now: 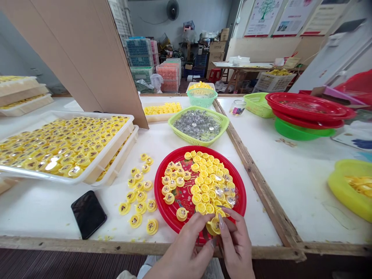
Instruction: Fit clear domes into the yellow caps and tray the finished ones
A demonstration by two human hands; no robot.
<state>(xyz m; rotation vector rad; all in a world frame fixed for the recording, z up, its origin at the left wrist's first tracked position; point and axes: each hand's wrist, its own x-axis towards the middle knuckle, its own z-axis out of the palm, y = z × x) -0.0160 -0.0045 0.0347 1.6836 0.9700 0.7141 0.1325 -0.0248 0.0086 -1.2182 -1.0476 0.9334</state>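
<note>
Yellow plastic cap [214,226] sits pinched between my left grip [181,248] and right grip [236,244], both clamped on it at the near rim of a red plate [158,186] heaped with more caps. Loose caps [138,193] lie on the white worktop [151,139] left of the plate, near a black phone [88,214]. At upper centre, a green basket [203,107] holds clear pieces; a white tray [110,155] of yellow caps fills the left.

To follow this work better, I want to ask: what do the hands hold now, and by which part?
The left hand and right hand pinch one yellow plastic cap by its edge, between their fingertips.
</note>
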